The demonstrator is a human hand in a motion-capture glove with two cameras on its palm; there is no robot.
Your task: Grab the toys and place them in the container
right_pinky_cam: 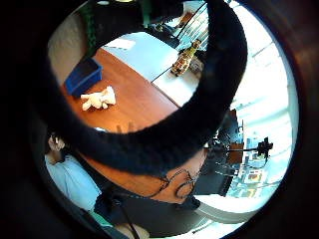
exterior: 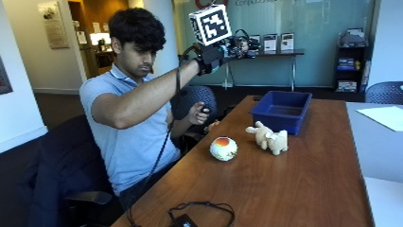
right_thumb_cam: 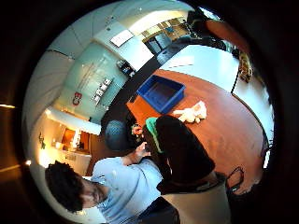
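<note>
nothing binned yet. my right hand (exterior: 217,53) is raised well above the counter (exterior: 302,179); cannot tell its finger state. plush toy (exterior: 269,137) and ball toy (exterior: 223,148) lie beside the blue container (exterior: 281,111), both left.

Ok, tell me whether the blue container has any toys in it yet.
Empty as far as shows: the blue container shows only bare blue inside in the thumb side view. The plush toy and ball lie on the table beside it.

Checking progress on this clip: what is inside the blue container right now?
The blue container shows only its bare blue floor from the thumb-side palm view. The plush toy and ball lie on the table outside it.
</note>
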